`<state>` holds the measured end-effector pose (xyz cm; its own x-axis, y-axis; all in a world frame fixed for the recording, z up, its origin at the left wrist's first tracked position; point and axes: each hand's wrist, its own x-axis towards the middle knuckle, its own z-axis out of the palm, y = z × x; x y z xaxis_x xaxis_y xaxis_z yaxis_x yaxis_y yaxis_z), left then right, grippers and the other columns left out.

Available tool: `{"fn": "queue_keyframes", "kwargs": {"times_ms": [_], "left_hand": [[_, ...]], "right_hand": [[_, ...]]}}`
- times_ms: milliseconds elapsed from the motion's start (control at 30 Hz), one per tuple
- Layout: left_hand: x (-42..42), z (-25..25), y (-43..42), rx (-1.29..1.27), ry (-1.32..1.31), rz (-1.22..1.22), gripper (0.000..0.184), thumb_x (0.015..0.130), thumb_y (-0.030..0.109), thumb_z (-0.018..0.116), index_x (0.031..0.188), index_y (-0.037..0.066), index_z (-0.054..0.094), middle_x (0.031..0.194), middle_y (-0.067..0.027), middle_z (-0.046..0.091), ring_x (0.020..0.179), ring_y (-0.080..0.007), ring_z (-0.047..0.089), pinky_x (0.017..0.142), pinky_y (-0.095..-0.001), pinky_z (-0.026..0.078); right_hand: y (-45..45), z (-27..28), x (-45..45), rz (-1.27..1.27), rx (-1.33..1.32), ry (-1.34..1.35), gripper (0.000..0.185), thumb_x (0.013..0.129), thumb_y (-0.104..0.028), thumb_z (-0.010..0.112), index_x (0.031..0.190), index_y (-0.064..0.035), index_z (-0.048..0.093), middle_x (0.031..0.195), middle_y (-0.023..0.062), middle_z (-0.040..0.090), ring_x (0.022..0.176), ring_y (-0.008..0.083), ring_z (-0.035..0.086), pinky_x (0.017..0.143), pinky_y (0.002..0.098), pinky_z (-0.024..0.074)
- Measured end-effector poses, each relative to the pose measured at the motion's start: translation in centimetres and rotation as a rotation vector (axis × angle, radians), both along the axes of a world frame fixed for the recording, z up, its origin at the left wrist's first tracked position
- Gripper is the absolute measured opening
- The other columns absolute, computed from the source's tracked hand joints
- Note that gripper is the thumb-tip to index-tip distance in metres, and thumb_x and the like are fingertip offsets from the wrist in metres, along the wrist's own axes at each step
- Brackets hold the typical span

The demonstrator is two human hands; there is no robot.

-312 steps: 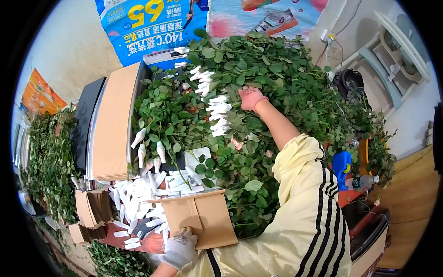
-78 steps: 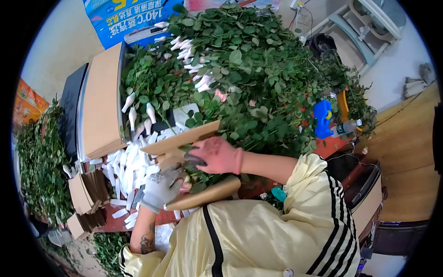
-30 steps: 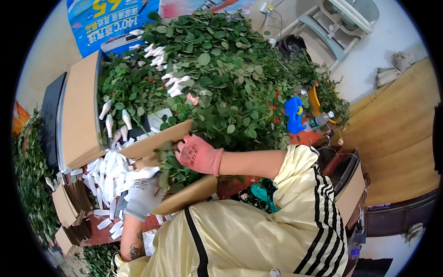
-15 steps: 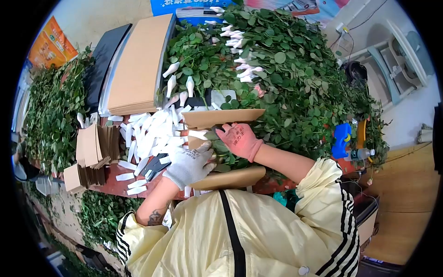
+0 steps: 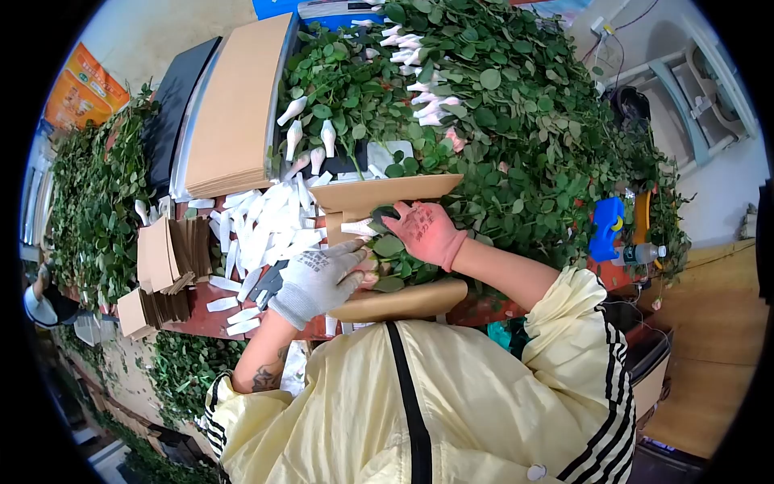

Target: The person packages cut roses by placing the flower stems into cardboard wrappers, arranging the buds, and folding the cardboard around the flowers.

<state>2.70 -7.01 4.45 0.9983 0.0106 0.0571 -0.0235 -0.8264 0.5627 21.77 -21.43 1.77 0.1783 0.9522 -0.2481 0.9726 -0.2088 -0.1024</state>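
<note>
A brown cardboard wrapper (image 5: 385,192) lies open before me, its far and near flaps raised. Between the flaps is a rose in a white sleeve (image 5: 357,228), beside leafy stems. My right hand (image 5: 423,234), in a pink glove, is closed around the stem end of this rose; its fingertips are partly hidden by leaves. My left hand (image 5: 316,278), in a grey-white glove, reaches over the wrapper's left side with fingers stretched out. Its fingertips lie against pinkish-green rose heads (image 5: 369,270), which they partly cover.
Loose white sleeves (image 5: 270,218) are heaped left of the wrapper. Folded cardboard pieces (image 5: 169,254) stand farther left, and a stack of large cardboard sheets (image 5: 234,113) is behind. Leafy rose stems (image 5: 516,129) fill the back and right, near a blue tape dispenser (image 5: 605,230) and a bottle (image 5: 641,254).
My left hand has shifted slightly left and down, uncovering more of the pinkish-green rose heads. The white-sleeved rose sits a little farther right, with my right hand close to it. The view has tilted slightly.
</note>
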Motion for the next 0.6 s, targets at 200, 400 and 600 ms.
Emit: {"fn": "queue_keyframes", "kwargs": {"times_ms": [200,400,600], "left_hand": [[0.4,-0.3,-0.9,0.071,0.114,-0.022,0.039,0.085,0.037,0.05,0.112,0.011,0.06,0.119,-0.0121,0.057,0.081,-0.0282,0.064,0.067,-0.0388,0.05],[0.4,0.1,-1.2,0.054,0.162,0.011,0.039,0.085,0.038,0.05,0.112,0.01,0.06,0.119,-0.0115,0.058,0.086,-0.0277,0.064,0.07,-0.0386,0.05],[0.7,-3.4,1.9,-0.069,-0.159,0.331,0.033,0.083,0.03,0.055,0.108,0.01,0.062,0.106,-0.012,0.061,0.088,-0.0296,0.062,0.076,-0.0397,0.048]], "right_hand": [[0.4,0.8,0.0,0.033,0.011,-0.096,0.037,0.083,-0.019,0.045,0.119,-0.0201,0.055,0.125,0.0116,0.049,0.106,0.024,0.053,0.087,0.0327,0.0422],[1.0,-1.6,0.0,0.048,0.208,-0.112,0.036,0.083,-0.018,0.045,0.117,-0.0216,0.057,0.126,0.0118,0.048,0.106,0.0239,0.053,0.084,0.0325,0.0436],[1.0,-0.7,-0.6,0.054,0.099,-0.143,0.032,0.088,-0.02,0.04,0.116,-0.0177,0.055,0.126,0.0115,0.049,0.104,0.0232,0.053,0.087,0.0332,0.0415]]}}
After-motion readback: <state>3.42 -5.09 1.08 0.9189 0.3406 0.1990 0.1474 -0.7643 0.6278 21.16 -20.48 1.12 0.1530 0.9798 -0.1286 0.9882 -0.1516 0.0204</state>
